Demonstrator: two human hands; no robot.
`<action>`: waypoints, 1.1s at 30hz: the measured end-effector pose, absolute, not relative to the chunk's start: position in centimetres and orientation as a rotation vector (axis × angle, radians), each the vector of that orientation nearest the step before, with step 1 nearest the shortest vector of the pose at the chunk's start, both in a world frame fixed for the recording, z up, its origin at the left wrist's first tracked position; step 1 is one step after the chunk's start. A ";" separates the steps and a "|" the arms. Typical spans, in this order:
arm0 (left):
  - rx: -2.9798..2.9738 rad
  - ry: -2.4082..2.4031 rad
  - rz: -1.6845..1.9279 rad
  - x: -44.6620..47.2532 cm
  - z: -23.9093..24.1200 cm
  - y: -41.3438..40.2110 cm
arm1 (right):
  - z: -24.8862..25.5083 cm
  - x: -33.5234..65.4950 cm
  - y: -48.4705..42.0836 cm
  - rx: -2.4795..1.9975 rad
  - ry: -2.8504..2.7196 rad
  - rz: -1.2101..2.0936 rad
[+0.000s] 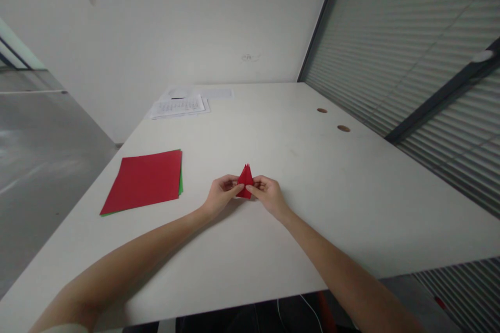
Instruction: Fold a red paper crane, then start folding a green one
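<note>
A small folded piece of red paper [246,176] stands between my two hands near the middle of the table, its pointed tips facing up and away from me. My left hand [222,193] pinches its left side, thumb on the near face and fingers behind. On the right side my right hand [270,193] grips it the same way. Both thumbs rest close together low on the paper. The fingers behind it are partly hidden.
A stack of square paper, red sheet [146,179] on top and green edges [181,183] below, lies to the left. Printed sheets [177,107] lie at the far left. Two round holes [344,128] pierce the white table [304,156] by the window blinds [390,26].
</note>
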State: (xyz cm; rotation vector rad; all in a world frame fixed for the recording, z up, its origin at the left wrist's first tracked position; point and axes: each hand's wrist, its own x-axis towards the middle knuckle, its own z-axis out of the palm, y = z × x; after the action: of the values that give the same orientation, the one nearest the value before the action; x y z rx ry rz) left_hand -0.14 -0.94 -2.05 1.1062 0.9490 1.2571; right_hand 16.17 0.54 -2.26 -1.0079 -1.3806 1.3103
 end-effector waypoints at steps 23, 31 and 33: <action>1.512 1.006 1.487 -0.3 -2.2 -1.7 | -1.9 16.1 0.1 -0.951 -1.481 1.235; 1.905 1.013 1.485 -0.4 -1.7 -1.8 | -2.3 16.0 0.0 -0.858 -1.393 1.227; 1.950 1.004 1.477 -0.4 -1.7 -2.0 | -2.4 15.9 0.0 -0.853 -1.404 1.245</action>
State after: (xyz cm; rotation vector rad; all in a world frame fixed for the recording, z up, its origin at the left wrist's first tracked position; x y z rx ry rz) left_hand -0.41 -1.95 -1.66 1.9497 1.0042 1.4766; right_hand 15.92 0.00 -2.40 -0.8533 -1.4039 1.2446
